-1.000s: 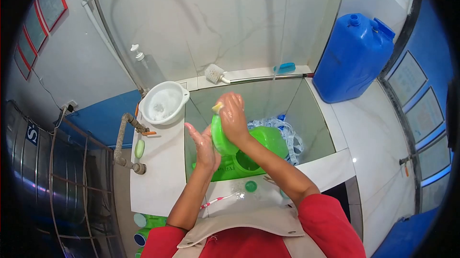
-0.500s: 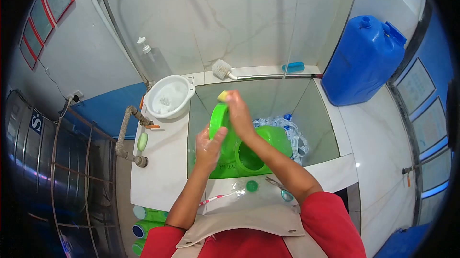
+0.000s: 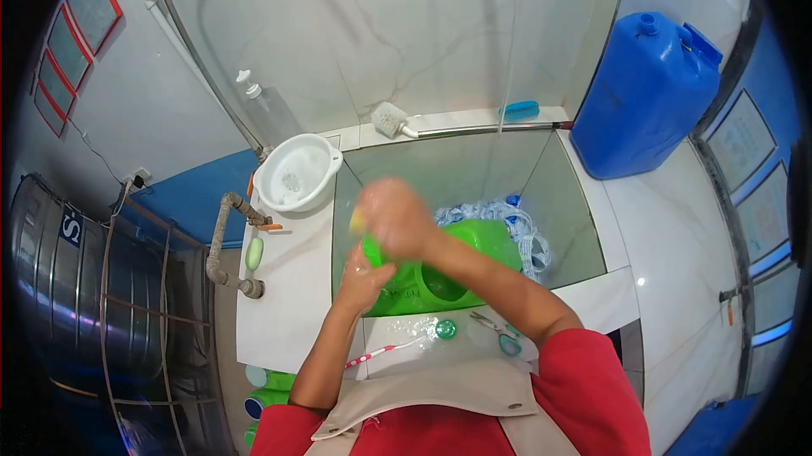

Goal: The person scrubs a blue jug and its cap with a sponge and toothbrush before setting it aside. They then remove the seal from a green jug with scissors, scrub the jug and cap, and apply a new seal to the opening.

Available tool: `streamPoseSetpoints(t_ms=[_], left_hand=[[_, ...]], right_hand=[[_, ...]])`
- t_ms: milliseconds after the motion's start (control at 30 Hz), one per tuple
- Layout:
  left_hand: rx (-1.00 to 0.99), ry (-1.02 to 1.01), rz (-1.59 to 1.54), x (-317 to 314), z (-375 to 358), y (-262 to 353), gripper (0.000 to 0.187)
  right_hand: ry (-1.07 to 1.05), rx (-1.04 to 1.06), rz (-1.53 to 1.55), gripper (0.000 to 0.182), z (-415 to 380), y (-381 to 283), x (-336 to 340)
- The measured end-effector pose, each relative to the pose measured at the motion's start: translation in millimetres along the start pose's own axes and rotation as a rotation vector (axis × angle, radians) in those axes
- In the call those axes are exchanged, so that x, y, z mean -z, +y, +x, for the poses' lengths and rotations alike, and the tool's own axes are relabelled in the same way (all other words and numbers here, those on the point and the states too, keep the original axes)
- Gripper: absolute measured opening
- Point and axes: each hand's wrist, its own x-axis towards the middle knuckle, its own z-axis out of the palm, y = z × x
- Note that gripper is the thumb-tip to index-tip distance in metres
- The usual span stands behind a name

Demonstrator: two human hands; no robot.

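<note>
My left hand (image 3: 364,280) grips a round green lid (image 3: 372,250), mostly covered by my other hand. My right hand (image 3: 394,217), smeared by motion, presses a yellow sponge (image 3: 357,222) against it. Below them a large green plastic container (image 3: 491,251) lies on its side in the glass-walled sink (image 3: 571,232), its round mouth facing me. Several blue-and-white ribbed pieces (image 3: 534,255) lie behind and to the right of the container.
On the front ledge are a toothbrush (image 3: 372,356), a green cap (image 3: 446,329) and scissors (image 3: 508,343). A white basin (image 3: 326,189), a soap bar (image 3: 255,254) and a pipe tap (image 3: 216,240) sit left. A blue jerrycan (image 3: 643,105) stands right; a scrub brush (image 3: 390,120) lies at the back.
My right hand has swung left and down with the sponge, now covering most of the lid. The lid has dropped lower, and the left hand stays around it.
</note>
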Motion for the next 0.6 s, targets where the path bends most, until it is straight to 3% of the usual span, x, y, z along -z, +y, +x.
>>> streamPoseSetpoints(t_ms=[33,100,133,200,233,300,367,433,467,533,600], left_hand=[[-0.036,-0.045,0.096,-0.8,-1.0,5.0,0.040],[0.001,-0.062,0.106,3.1,0.2,9.8,0.040],[0.037,-0.077,0.108,1.7,3.9,10.9,0.041],[-0.051,0.021,0.044,-7.6,7.1,1.3,0.041],[-0.139,0.115,-0.014,-10.2,8.0,-1.5,0.041],[-0.058,0.030,0.021,-8.6,3.1,4.7,0.042],[0.009,-0.057,0.058,-12.2,4.4,5.9,0.042],[-0.055,0.195,-0.251,-23.4,11.3,-0.7,0.046],[-0.044,0.194,-0.250,-15.7,8.9,-0.1,0.046],[0.018,-0.139,-0.166,9.0,8.7,8.4,0.049],[-0.026,-0.030,-0.188,-10.9,-3.3,39.7,0.052]], right_hand=[[0.001,0.000,-0.001,0.014,-2.8,0.9,2.4],[0.136,-0.529,0.152,0.018,-5.6,1.7,4.8],[0.133,-0.520,0.148,0.018,-3.8,-6.7,4.4],[0.010,0.050,0.014,0.017,-4.8,-37.5,-2.5],[0.015,0.045,0.013,0.017,-3.8,-29.1,-0.3],[0.055,-0.218,-0.004,0.016,-2.2,-4.6,7.8],[0.091,-0.108,-0.043,0.016,0.2,-22.8,10.1],[0.129,0.004,-0.087,0.016,6.4,-26.6,6.3],[0.043,0.023,-0.073,0.016,4.8,-27.7,-1.2],[-0.039,0.038,-0.059,0.016,-0.2,-16.3,-3.5],[0.247,-0.418,0.052,0.017,-0.3,13.5,1.2]])
